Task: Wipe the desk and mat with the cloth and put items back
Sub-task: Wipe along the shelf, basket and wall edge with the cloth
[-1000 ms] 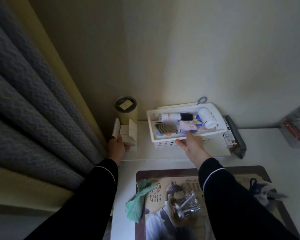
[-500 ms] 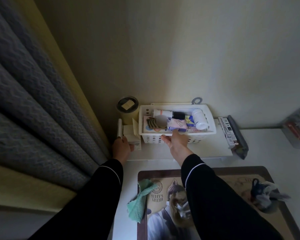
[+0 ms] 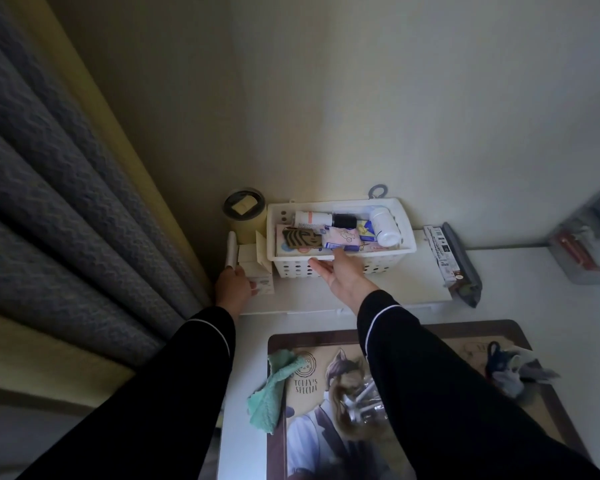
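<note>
A white perforated basket (image 3: pixel 409 248) full of small bottles and packets stands on the white desk (image 3: pixel 534 289) against the wall. My right hand (image 3: pixel 342 275) lies flat against its front wall, fingers straight and thumb at the rim. At the basket's left, my left hand (image 3: pixel 232 285) grips a small white box (image 3: pixel 248 258). A green cloth (image 3: pixel 269 393) lies crumpled on the left edge of the printed mat (image 3: pixel 465 336), below my arms.
A yellow tumbler (image 3: pixel 245 216) stands in the corner behind the box, with the grey curtain (image 3: pixel 66 220) close on the left. A grey pencil case (image 3: pixel 463 268) lies right of the basket. Metal clips (image 3: pixel 359 400) and a blue-white bundle (image 3: pixel 506 370) lie on the mat. A clear container (image 3: pixel 589 244) is at the far right.
The basket has slid left along the wall until it sits beside the small box. My right hand went with it and now lies flat on its front. My left hand stayed at the box.
</note>
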The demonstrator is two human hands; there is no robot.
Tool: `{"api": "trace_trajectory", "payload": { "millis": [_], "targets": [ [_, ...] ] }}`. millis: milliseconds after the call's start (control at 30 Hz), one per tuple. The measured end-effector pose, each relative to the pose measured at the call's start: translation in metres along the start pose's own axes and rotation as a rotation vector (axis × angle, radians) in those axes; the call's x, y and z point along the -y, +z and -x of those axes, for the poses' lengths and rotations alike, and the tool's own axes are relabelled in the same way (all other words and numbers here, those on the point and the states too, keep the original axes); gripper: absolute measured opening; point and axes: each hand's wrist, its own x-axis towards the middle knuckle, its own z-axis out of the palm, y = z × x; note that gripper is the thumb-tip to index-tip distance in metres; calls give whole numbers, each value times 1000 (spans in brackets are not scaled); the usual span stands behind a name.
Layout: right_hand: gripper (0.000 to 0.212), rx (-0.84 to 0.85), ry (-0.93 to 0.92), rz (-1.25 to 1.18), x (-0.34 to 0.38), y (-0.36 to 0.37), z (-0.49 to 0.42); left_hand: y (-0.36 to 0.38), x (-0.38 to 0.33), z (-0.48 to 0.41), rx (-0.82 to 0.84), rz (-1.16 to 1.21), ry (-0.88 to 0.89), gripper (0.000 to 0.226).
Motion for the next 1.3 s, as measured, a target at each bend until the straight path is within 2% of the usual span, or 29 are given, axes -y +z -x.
{"api": "trace_trajectory", "payload": {
  "millis": [200, 267, 400, 500, 567, 633, 700, 800, 867, 933, 1000, 1067, 1133, 1233, 1300],
  "targets": [
    [60, 55, 34, -35, 2, -2, -4, 3, 1, 0, -27, -47, 15, 19],
    [56, 111, 59, 3, 3, -7, -1, 1, 6, -2, -28, -78, 47, 22],
    [38, 246, 149, 250, 13, -31, 8, 0, 18, 4, -57, -123, 38, 45],
    [20, 322, 177, 513, 37, -68, 15, 8, 21, 21, -163, -202, 41, 51],
    [16, 336, 170, 633, 63, -98, 15, 22, 20, 47, -265, -240, 164, 51],
    [17, 277, 124, 679, 96, -129, 12, 45, 20, 78, -300, -141, 313, 47],
    [20, 176, 53, 658, 133, -160, 5, 76, 24, 105, -274, -42, 432, 40],
    [22, 33, -45, 602, 183, -209, -7, 131, 33, 139, -179, -84, 559, 35],
    [22, -51, -83, 625, 205, -233, -15, 166, 39, 154, -72, -115, 567, 36],
    [22, -86, -69, 749, 220, -257, -23, 201, 46, 167, 38, -137, 519, 35],
    [22, -26, -8, 1000, 221, -279, -28, 225, 55, 175, 110, -175, 462, 33],
    [23, 128, 48, 1309, 212, -298, -29, 240, 63, 180, 150, -232, 428, 31],
    [28, 279, 22, 1573, 205, -318, -30, 250, 74, 186, 157, -271, 370, 30],
    [36, 320, -68, 1752, 203, -340, -28, 251, 91, 191, 186, -326, 311, 30],
    [31, 368, 43, 1807, 202, -363, -27, 254, 108, 199, 256, -392, 287, 26]
  ]
}}
